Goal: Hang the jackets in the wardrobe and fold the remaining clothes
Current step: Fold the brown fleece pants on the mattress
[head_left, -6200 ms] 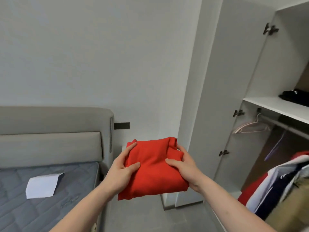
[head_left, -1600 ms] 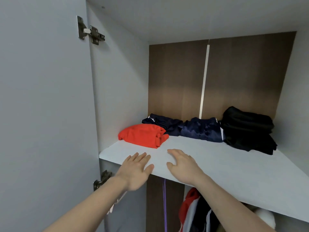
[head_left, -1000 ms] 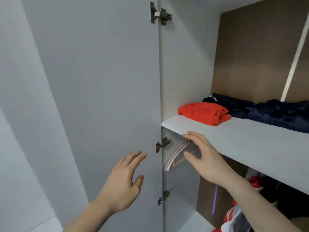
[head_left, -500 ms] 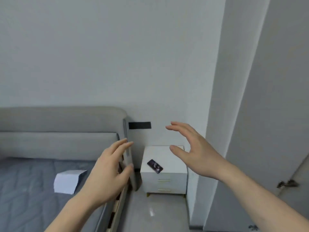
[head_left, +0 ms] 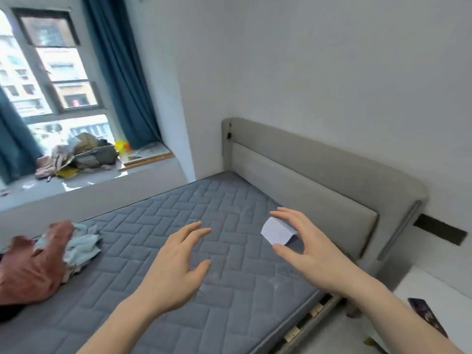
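We hold our left hand (head_left: 176, 264) and right hand (head_left: 310, 247) up over the bed (head_left: 204, 251). Both have loose, spread fingers and hold nothing. The clothes (head_left: 43, 256) lie in a heap at the bed's left edge, red-brown and light blue. A white paper (head_left: 277, 232) lies near the headboard (head_left: 319, 185). We can read no writing anywhere.
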### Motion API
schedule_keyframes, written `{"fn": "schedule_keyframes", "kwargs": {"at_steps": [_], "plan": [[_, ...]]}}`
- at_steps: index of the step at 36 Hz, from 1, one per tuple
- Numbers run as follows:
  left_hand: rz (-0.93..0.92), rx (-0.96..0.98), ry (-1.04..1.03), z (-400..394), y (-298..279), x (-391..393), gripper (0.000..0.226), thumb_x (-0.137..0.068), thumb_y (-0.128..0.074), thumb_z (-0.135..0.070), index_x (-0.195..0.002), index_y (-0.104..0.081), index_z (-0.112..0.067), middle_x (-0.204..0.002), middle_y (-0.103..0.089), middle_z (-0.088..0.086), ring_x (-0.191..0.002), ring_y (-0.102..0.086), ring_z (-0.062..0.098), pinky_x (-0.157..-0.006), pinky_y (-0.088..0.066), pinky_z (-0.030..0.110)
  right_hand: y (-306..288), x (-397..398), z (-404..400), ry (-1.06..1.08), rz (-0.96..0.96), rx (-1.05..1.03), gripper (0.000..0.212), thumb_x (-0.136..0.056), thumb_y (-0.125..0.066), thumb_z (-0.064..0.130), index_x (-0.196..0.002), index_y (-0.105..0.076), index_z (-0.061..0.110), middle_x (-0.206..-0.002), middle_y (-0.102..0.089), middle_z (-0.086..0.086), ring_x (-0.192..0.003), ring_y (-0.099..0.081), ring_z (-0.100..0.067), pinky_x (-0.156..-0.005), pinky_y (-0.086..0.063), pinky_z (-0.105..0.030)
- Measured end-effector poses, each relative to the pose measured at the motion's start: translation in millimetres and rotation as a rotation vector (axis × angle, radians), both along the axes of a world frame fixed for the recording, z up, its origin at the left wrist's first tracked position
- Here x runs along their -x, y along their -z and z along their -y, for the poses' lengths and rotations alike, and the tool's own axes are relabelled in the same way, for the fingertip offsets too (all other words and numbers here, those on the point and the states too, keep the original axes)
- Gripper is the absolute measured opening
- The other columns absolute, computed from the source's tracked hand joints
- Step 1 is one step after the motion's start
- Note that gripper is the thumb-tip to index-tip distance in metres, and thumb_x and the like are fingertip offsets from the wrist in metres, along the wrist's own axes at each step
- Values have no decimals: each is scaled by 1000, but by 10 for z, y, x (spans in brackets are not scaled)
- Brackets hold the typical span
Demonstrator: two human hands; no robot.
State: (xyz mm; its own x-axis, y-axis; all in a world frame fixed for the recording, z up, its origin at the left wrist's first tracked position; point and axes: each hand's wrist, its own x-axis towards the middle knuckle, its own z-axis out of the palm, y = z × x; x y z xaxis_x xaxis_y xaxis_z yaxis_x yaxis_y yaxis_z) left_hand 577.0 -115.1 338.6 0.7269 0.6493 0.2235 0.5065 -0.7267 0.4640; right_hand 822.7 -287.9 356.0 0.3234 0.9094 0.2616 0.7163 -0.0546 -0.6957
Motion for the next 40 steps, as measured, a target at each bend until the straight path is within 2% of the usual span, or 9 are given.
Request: {"fn": "schedule_keyframes", "kwargs": {"at_steps": [5,10,18,21,27,30,35,39,40], "plan": [[-35,20,-183,-438,157,641,59,-92,-65,-36,-146,-43,-39,-157,-27,-23,-145,-26,3,-118,-23,21,120,292,-878,-190,7,11,56,-95,-62,41,-141,-36,57,-151,-24,41,-139,-27,15,-98,-32,-2],[-56,46,-339,-832,239,1111,59,-93,-63,-41,-147,-39,-43,-158,-24,-23,-146,-23,3,-119,-24,26,235,590,-1714,-368,-9,43,58,-96,-64,40,-144,-34,55,-152,-22,41,-141,-23,16,-115,-30,-21],[-52,80,-569,-1404,341,1802,60,-91,-62,-44,-146,-38,-47,-158,-22,-26,-145,-22,0,-118,-23,23,314,1101,-2981,-593,-29,52,57,-94,-64,43,-143,-36,54,-151,-23,41,-140,-26,16,-111,-31,-15],[-42,98,-655,-1554,450,2069,59,-91,-61,-45,-146,-38,-47,-157,-20,-29,-144,-22,-1,-117,-24,23,421,1351,-3404,-677,-23,72,57,-94,-63,43,-143,-37,52,-151,-25,39,-139,-26,16,-117,-30,-24],[-55,168,-827,-1715,652,2754,62,-91,-63,-41,-148,-39,-42,-160,-20,-22,-146,-26,5,-118,-27,27,632,2024,-4064,-835,6,152,57,-93,-61,48,-143,-34,54,-153,-24,35,-141,-28,10,-117,-31,-28],[-59,217,-898,-1830,751,3197,63,-90,-64,-40,-148,-39,-43,-161,-19,-21,-146,-26,7,-118,-28,29,699,2416,-4362,-883,-1,163,57,-92,-60,50,-143,-35,53,-149,-24,40,-137,-27,17,-115,-30,-22],[-114,259,-932,-2250,883,3907,66,-88,-67,-35,-149,-40,-36,-163,-21,-11,-147,-29,13,-120,-27,31,815,3086,-4808,-909,-4,186,55,-95,-60,44,-141,-32,55,-138,-18,53,-126,-22,31,-98,-26,2],[-162,282,-905,-2694,975,4464,69,-88,-66,-35,-151,-37,-34,-164,-19,-9,-150,-25,14,-119,-23,27,958,3667,-5164,-864,-12,219,53,-98,-59,36,-144,-36,46,-142,-27,38,-123,-28,27,-105,-25,-4],[-169,296,-898,-2810,1005,4605,69,-89,-65,-35,-151,-37,-34,-165,-18,-9,-150,-24,14,-119,-23,26,1003,3812,-5253,-852,-18,226,52,-99,-59,33,-143,-36,46,-141,-27,40,-121,-26,31,-103,-24,-1]]}}
